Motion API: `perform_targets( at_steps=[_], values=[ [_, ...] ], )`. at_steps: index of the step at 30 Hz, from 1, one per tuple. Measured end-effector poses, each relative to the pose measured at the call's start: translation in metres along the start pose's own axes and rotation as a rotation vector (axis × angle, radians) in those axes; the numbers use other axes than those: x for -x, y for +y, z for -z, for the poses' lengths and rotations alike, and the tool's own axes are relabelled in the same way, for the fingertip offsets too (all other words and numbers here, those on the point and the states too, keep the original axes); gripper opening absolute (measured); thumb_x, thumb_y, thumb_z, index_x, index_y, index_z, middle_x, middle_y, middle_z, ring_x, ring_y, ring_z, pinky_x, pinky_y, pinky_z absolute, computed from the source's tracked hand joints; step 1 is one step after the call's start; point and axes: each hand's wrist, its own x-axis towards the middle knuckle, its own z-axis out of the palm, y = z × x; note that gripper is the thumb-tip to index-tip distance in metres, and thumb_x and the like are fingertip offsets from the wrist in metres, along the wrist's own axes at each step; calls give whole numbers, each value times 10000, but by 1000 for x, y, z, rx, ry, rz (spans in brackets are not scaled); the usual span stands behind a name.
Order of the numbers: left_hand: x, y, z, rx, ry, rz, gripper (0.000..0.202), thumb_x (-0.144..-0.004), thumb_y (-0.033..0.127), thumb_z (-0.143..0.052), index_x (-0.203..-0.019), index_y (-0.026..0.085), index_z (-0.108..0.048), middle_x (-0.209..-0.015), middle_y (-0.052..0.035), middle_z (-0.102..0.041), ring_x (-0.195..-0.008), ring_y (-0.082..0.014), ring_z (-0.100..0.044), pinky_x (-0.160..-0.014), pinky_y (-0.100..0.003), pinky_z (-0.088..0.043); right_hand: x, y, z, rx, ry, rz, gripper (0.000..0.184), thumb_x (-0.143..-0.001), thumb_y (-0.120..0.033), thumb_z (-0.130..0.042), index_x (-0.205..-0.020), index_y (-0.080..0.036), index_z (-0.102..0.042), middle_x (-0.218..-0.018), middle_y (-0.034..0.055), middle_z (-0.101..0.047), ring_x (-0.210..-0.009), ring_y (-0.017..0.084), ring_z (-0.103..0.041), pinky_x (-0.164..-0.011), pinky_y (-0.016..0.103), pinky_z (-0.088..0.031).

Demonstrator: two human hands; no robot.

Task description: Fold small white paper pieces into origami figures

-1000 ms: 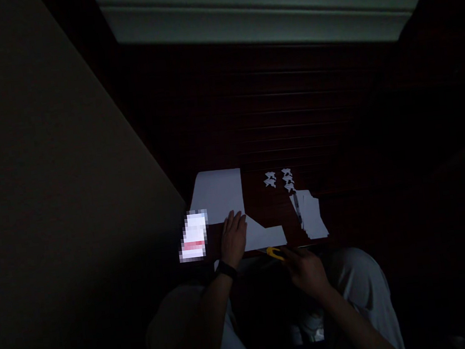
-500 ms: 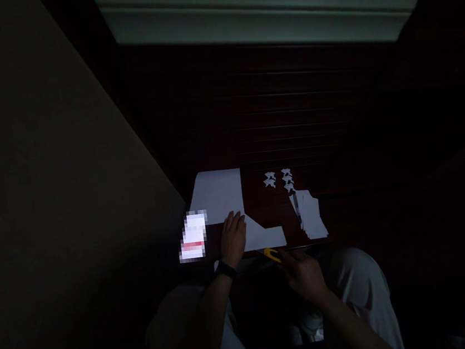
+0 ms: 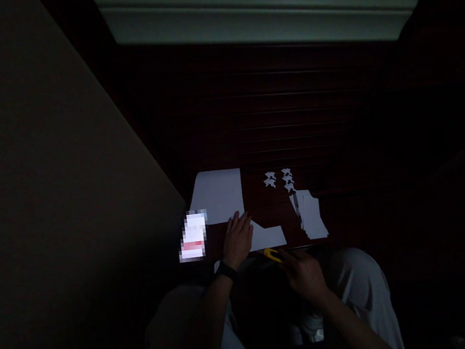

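Observation:
My left hand (image 3: 239, 240) lies flat with fingers stretched out, its right side over the edge of a folded piece of white paper (image 3: 268, 237) at the table's front edge. A dark band circles that wrist. My right hand (image 3: 305, 272) is wrapped round a yellow utility knife (image 3: 273, 255), which points left just below the paper's lower edge. Its thin blade is hard to make out in the dark. Beyond my left hand lies a large sheet of white paper (image 3: 220, 195).
A lit phone (image 3: 193, 236), its screen blurred, lies at the table's left. Several small folded paper shapes (image 3: 287, 179) stand at the back. At right is a stack of white paper (image 3: 311, 216) with a pen (image 3: 297, 209) on it. A wall (image 3: 70, 187) rises at left.
My left hand has shifted slightly right, covering more of the folded paper's left part. My right hand and the knife have hardly moved.

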Motion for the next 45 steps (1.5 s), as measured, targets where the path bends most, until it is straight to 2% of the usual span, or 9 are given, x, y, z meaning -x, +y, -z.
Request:
perform_targets(
  at_steps=[13,21,45],
  values=[
    [0,-1,-3,-1,-8,0,391,-918,285,-330,-1281,219,-461,-1400,-44,-393,-1352,-234,-183,-1092,-479,-203,0,3,-1,-20,0,-12,410,-854,-314,-475,-1263,-285,-482,-1046,61,-621,-950,202,-562,-821,292,-411],
    [0,0,-3,5,-7,1,393,-915,259,-331,-1286,229,-456,-1386,-48,-415,-1342,-234,-215,-1089,-488,-211,-2,5,0,-25,-14,-1,406,-846,-287,-487,-1251,-276,-499,-1073,65,-613,-954,200,-562,-829,293,-413],
    [0,-1,-4,-9,-14,0,397,-917,262,-328,-1295,216,-442,-1394,-49,-403,-1351,-225,-187,-1103,-460,-179,-1,8,0,-40,-9,27,403,-854,-273,-472,-1255,-248,-502,-1064,80,-613,-950,208,-557,-830,295,-409]
  ],
)
